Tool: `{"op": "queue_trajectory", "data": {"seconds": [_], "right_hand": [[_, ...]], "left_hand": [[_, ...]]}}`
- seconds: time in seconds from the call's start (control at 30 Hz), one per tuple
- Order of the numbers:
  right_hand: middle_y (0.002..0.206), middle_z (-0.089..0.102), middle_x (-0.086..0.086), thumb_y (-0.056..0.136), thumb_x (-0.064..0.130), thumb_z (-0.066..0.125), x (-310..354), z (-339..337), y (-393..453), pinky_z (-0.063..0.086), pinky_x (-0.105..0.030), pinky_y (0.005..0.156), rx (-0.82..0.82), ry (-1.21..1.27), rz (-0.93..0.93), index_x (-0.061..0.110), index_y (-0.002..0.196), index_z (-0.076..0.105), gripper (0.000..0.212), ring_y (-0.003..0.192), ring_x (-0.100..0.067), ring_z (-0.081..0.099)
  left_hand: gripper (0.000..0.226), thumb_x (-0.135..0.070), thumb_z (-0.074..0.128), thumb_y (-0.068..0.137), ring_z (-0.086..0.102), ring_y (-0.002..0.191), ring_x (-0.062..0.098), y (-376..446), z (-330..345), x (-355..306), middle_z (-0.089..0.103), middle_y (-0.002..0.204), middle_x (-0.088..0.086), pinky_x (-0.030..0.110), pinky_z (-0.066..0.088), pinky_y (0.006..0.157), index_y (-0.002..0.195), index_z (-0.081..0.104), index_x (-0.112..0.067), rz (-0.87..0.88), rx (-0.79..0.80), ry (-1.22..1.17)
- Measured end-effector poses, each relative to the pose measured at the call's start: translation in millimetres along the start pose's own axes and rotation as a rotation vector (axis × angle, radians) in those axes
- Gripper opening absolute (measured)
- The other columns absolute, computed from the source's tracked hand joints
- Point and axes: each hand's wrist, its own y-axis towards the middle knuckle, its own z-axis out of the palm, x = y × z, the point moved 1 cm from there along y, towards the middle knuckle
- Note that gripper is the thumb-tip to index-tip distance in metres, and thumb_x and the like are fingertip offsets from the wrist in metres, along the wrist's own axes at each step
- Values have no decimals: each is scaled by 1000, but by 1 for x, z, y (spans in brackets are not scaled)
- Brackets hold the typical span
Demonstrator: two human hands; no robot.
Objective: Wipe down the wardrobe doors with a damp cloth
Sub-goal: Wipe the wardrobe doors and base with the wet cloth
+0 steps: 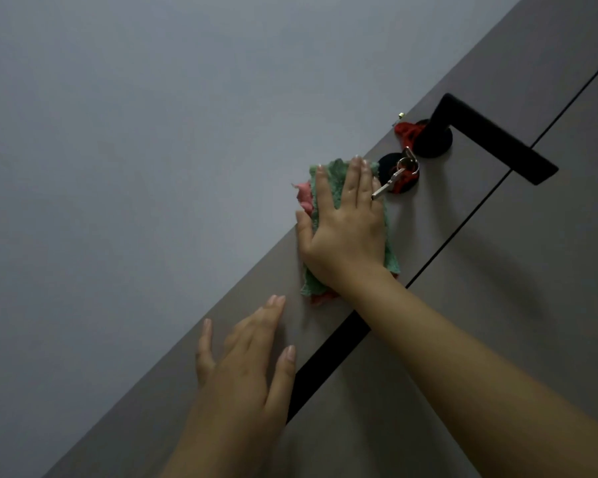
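Right hand (346,222): flat, palm down, fingers straight and slightly spread, thumb out to the side, pressing on the cloth (328,188). Right forearm: bare, extended from the lower right corner of the view, wrist straight.
Left hand (246,360): open, fingers straight and loosely fanned, thumb apart, back facing the camera; holds nothing. Left forearm: bare, entering from the bottom edge.

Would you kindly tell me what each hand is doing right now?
Left hand: open, fingers straight, flat against the door, holding nothing.
Right hand: open, pressing the green cloth flat on the door.
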Motion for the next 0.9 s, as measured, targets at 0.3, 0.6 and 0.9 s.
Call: {"op": "queue_trajectory", "data": {"seconds": [0.3, 0.6, 0.9], "right_hand": [[142, 31, -39, 92, 47, 29, 5, 5, -32, 13, -46, 109, -92, -57, 1, 15, 147, 34, 64, 133, -49, 32], [157, 10, -19, 95, 54, 19, -37, -9, -33, -11, -34, 115, 21, -91, -183, 28, 151, 20, 62, 146, -32, 5], [156, 20, -12, 98, 43, 26, -40, -3, -99, 13, -42, 118, 73, -83, -523, 18, 149, 26, 57, 146, -25, 14]], "left_hand": [[55, -51, 22, 88, 13, 126, -22, -4, 0, 0, 31, 138, -29, 26, -12, 112, 142, 24, -45, -71, 14, -16], [53, -60, 8, 80, 6, 120, -29, 1, -12, -2, 23, 132, -37, 25, -18, 112, 133, 13, -55, -72, 99, -13], [48, -47, 25, 88, 28, 114, -23, 5, -17, 9, 47, 119, -26, 33, 5, 115, 133, 39, -39, 6, -33, -118]]}}
